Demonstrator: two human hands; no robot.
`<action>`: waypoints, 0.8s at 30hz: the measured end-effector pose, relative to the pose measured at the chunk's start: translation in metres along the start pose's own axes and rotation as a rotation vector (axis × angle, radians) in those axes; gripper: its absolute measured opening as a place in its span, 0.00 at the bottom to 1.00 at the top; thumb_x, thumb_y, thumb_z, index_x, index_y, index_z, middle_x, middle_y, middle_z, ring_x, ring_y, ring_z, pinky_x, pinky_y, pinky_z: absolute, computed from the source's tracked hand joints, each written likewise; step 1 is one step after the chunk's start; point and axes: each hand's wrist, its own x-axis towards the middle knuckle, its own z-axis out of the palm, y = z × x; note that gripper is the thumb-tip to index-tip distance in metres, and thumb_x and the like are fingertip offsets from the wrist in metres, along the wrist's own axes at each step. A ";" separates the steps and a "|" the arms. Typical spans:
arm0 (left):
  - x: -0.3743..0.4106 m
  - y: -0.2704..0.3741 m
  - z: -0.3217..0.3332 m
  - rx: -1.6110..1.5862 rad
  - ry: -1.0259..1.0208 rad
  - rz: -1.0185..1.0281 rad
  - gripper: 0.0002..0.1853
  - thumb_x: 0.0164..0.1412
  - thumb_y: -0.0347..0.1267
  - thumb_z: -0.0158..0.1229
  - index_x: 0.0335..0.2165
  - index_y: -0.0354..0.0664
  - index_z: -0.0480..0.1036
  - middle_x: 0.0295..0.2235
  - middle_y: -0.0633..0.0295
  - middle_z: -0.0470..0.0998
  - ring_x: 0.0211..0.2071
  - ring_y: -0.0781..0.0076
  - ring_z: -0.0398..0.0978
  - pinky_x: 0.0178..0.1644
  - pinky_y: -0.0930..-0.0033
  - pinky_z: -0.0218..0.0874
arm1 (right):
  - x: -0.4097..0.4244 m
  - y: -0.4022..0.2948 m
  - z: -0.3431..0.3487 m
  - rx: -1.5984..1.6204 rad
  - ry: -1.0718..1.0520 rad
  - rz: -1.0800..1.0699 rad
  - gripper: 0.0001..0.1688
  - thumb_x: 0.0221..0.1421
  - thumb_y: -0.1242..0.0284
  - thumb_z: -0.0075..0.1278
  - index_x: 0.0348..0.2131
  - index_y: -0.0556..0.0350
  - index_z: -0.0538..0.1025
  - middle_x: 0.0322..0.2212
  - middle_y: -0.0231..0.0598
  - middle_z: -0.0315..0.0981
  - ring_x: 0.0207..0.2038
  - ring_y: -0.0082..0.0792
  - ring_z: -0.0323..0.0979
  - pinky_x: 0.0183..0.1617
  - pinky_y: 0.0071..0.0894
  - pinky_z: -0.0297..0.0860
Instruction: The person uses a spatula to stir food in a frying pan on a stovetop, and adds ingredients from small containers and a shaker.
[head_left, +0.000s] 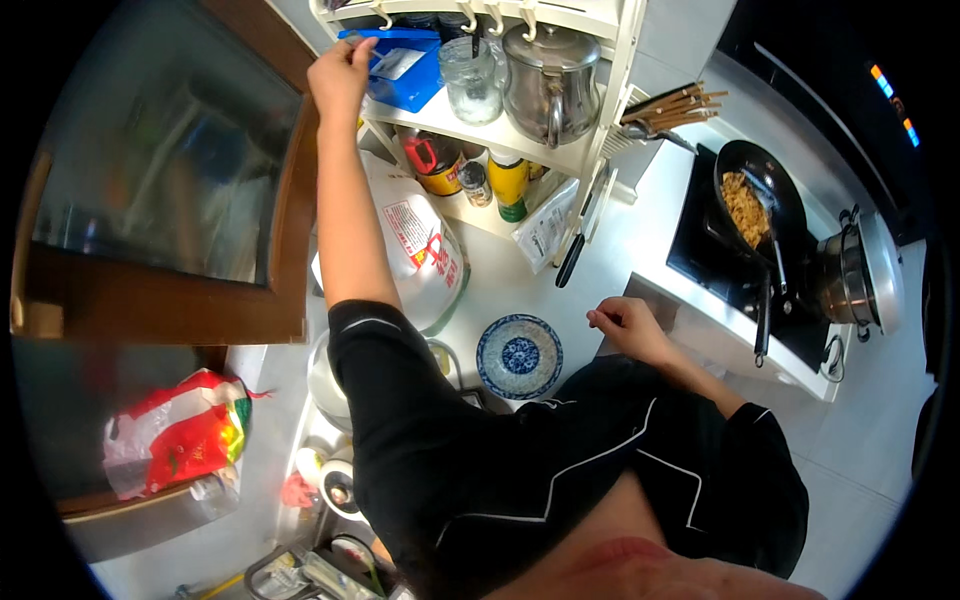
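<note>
My left hand is stretched up to the top shelf, fingertips pinched on a small clear utensil, perhaps a spoon. It is at the left side of a blue plastic box with a white patch that could be contents or a label. Beside the box stands a glass jar with white contents and a dark handle sticking out. My right hand hovers near the counter's front edge, fingers curled, with nothing visible in it. Between my arms, a blue-and-white patterned bowl sits on the counter, its blue centre showing.
A lidded steel pot shares the top shelf. Below are sauce bottles and a black-handled knife. A large white oil jug is under my left arm. Right, a wok with browned food rests on the cooktop. An open glass-paned cabinet door juts in left.
</note>
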 end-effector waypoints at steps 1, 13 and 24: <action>0.003 0.002 -0.006 0.001 -0.018 -0.031 0.13 0.49 0.38 0.57 0.26 0.38 0.75 0.18 0.55 0.74 0.21 0.63 0.73 0.27 0.71 0.63 | 0.000 0.002 0.000 0.002 -0.003 0.009 0.16 0.52 0.66 0.46 0.22 0.63 0.73 0.14 0.45 0.66 0.16 0.33 0.63 0.21 0.30 0.60; -0.020 0.024 -0.009 -0.099 -0.147 0.017 0.07 0.53 0.30 0.52 0.29 0.37 0.74 0.24 0.53 0.75 0.24 0.65 0.74 0.29 0.72 0.63 | 0.035 -0.016 -0.006 -0.084 0.100 -0.264 0.13 0.49 0.68 0.47 0.20 0.60 0.72 0.16 0.46 0.67 0.19 0.44 0.66 0.23 0.36 0.60; -0.037 0.022 -0.010 0.024 -0.168 0.131 0.08 0.48 0.29 0.53 0.29 0.43 0.76 0.27 0.52 0.74 0.29 0.55 0.72 0.32 0.64 0.63 | 0.259 -0.219 0.012 0.434 0.623 -0.577 0.21 0.44 0.68 0.53 0.38 0.61 0.70 0.23 0.44 0.72 0.25 0.37 0.71 0.30 0.30 0.67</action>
